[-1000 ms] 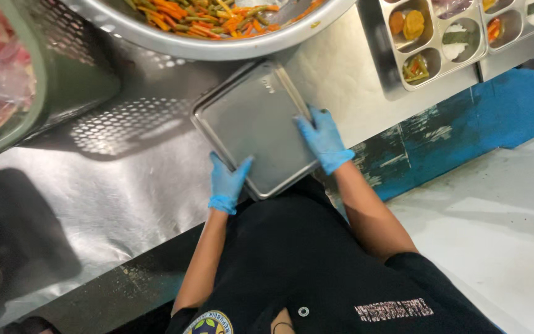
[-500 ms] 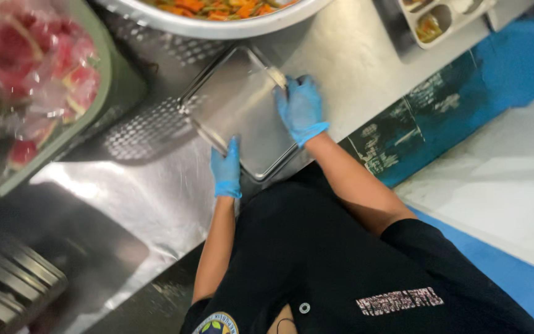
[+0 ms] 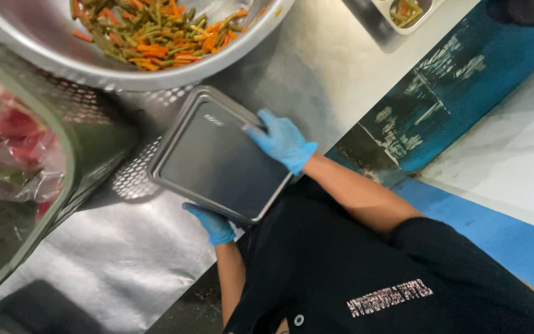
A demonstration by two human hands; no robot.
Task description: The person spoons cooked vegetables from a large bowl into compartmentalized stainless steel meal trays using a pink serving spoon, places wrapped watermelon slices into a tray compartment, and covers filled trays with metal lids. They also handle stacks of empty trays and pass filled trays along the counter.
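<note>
I see my right hand [image 3: 283, 141] and left hand [image 3: 213, 223] grasping a steel tray [image 3: 217, 162] over the counter [image 3: 125, 260]; a vegetable bowl [image 3: 131, 37] crowds its far edge, counter edge nearby.

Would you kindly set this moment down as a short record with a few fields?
Setting: stainless steel counter above a blue and white floor
Left hand: blue glove, grip on the near edge of the flat metal tray
Right hand: blue glove, fingers over the tray's far right edge
Tray: empty, tilted, held by both hands
Bowl: large metal bowl of orange and green vegetable strips, beyond the tray
Left side: green container holding bagged red food
Top right: compartment tray with some vegetables
</note>
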